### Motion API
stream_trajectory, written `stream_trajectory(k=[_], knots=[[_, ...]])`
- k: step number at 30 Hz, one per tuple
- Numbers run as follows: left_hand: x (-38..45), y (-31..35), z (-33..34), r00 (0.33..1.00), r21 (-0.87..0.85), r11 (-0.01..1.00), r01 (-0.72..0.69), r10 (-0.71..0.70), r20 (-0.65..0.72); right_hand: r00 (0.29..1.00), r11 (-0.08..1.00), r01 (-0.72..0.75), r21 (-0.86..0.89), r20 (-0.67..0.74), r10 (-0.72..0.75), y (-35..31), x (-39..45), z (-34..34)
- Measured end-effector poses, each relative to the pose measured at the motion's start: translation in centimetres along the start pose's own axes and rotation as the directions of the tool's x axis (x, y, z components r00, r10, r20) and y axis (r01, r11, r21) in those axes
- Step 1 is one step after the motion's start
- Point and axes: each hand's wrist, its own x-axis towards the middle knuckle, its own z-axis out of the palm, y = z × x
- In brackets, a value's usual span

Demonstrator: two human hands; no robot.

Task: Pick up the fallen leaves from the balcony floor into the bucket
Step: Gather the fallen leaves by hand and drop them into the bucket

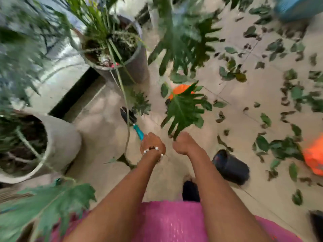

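At centre frame the right hand (183,144) is curled tight round the stalk of a large lobed green leaf (185,109), which stands up from the fist. Just beside it, the left hand (153,144), with a beaded bracelet at the wrist, grips a turquoise-handled trowel (132,121) whose dark blade points toward the upper left. Fallen leaves (279,147) lie scattered over the pale floor (244,95) on the right. A black pot (230,166) lies tipped at lower right; its contents are hidden. Two grey planters (138,67) on the left hold soil and plants.

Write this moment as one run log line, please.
left hand: grips trowel | right hand: holds big leaf | leaves: many on floor
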Motion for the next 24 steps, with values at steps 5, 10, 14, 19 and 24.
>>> stream_trajectory(k=[5,10,14,19,24], knots=[[12.4,-2.7,1.0,0.959,-0.094,0.993,0.070,-0.093,-0.268,0.979,1.000,0.012,-0.017,-0.204,-0.015,2.6,8.7,1.8],[20.7,-5.2,-0.1,0.901,0.031,0.998,-0.063,0.070,-0.429,0.916,0.997,0.054,0.051,-0.401,-0.029,2.7,14.0,-0.4],[23.4,-6.0,1.5,0.857,0.094,0.983,-0.158,0.184,-0.481,0.880,0.999,0.046,-0.017,-0.472,-0.048,2.3,13.6,-0.2],[21.1,-5.1,2.3,0.836,0.136,0.954,-0.267,0.299,-0.460,0.927,0.994,0.078,-0.071,-0.363,-0.098,3.1,11.7,2.6],[21.4,-4.2,2.8,0.829,0.038,0.958,-0.284,0.266,-0.493,0.906,1.000,0.010,0.011,-0.423,-0.005,6.6,9.9,3.9]])
